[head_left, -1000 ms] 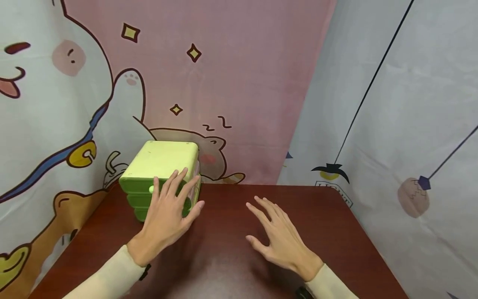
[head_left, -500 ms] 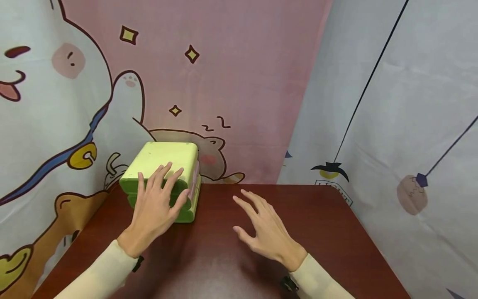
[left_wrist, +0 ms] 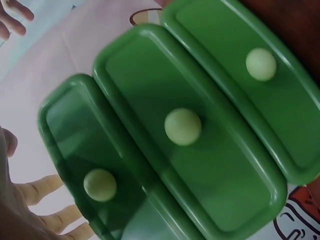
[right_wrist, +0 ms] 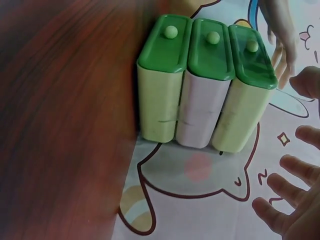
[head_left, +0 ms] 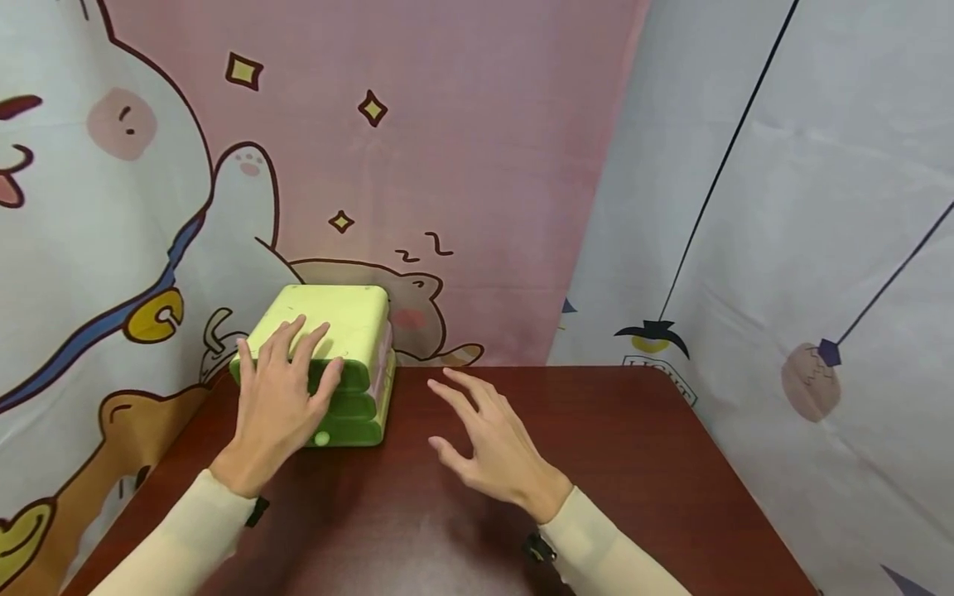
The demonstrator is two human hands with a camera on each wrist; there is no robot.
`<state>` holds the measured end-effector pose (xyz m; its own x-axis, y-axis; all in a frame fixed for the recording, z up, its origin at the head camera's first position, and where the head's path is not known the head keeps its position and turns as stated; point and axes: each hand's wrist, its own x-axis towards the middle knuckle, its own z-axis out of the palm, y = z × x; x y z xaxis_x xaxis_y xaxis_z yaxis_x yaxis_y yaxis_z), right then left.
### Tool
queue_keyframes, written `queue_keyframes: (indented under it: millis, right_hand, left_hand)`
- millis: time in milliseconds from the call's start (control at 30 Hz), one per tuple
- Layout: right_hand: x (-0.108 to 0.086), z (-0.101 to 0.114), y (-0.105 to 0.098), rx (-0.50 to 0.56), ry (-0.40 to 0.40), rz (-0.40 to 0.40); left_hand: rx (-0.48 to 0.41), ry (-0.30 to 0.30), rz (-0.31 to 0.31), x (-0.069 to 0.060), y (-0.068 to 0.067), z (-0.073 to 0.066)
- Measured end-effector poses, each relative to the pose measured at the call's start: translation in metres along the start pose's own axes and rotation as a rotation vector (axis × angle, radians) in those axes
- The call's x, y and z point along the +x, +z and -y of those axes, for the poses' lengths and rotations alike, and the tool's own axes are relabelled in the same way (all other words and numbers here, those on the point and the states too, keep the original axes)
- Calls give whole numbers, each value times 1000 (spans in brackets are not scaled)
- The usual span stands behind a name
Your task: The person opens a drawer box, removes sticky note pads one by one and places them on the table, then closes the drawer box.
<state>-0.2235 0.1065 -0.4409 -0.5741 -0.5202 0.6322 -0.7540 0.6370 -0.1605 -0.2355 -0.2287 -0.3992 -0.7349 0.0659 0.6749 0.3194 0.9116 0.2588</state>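
Note:
A three-tier drawer box point(head_left: 328, 319) with a pale yellow top stands at the table's back left. Three green drawer fronts point(left_wrist: 150, 100) with round pale knobs point(left_wrist: 183, 126) fill the left wrist view, all pushed in. In the head view my left hand point(head_left: 272, 406) is spread in front of the box's upper edge, hiding part of the fronts; whether it touches, I cannot tell. My right hand point(head_left: 495, 447) hovers over the table to the right of the box, fingers apart and holding nothing. The right wrist view shows the box's yellow and pink side point(right_wrist: 202, 110).
The dark red-brown table point(head_left: 596, 463) extends to the right of the box. Behind it hangs a pink cartoon cloth point(head_left: 477, 165), and a pale grey cloth point(head_left: 820, 207) lines the right side.
Both hands have moved left in the head view, the left one from the box's right front toward its left front. The lowest drawer's knob has come into sight. The box stays in place.

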Motion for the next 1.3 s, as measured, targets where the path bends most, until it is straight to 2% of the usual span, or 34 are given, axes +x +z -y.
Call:
queue_keyframes:
  millis: [400,633,900,1133,1300]
  right_hand:
    - [25,16,14,33,-30,-21]
    - [36,26,23,56,-31,-6]
    - [40,34,35,101,-36,16]
    - [45,38,41,108,-31,27]
    - [49,41,47,116,-37,44]
  left_hand:
    - [20,-81,31,15,-9,30]
    - [14,-125,63,21,-14,44]
    - [4,-151,161,29,-20,64]
    - [17,-135,234,40,-21,79]
    - [19,-127,321,49,-26,89]
